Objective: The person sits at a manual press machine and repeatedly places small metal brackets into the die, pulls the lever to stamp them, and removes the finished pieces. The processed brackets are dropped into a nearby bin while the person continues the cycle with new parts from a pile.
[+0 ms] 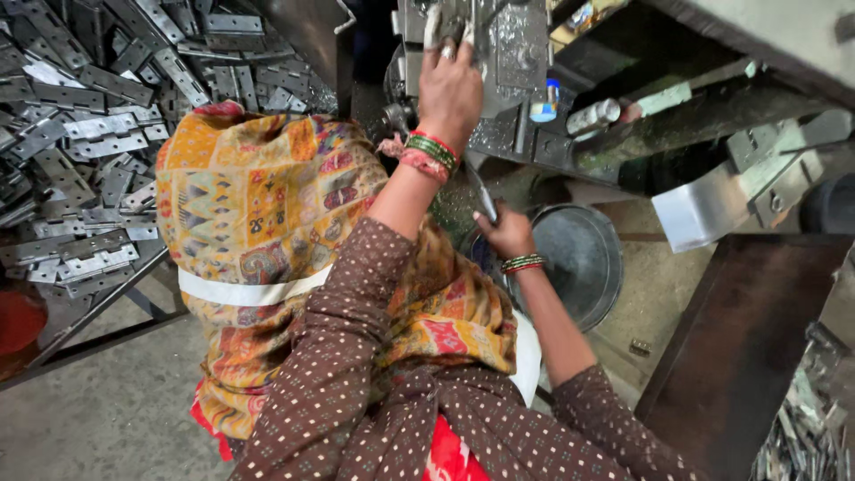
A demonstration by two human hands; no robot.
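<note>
Reaching past brown dotted sleeves (pixel 356 356): left hand (pixel 450 85) pressing fingers-together on the grimy press machine (pixel 499 53). Right hand (pixel 506 233) clamping a thin metal strip (pixel 479 191) by its lower end. Likely handling stiff, light, sharp-edged, probably oily.

A heap of flat grey metal hinges (pixel 80 134) fills a tray well to the left of the round dark metal pan (pixel 583 258), a dark table (pixel 739 347) stands just right of it, and a small blue-and-white bottle (pixel 545 100) sits above it.
</note>
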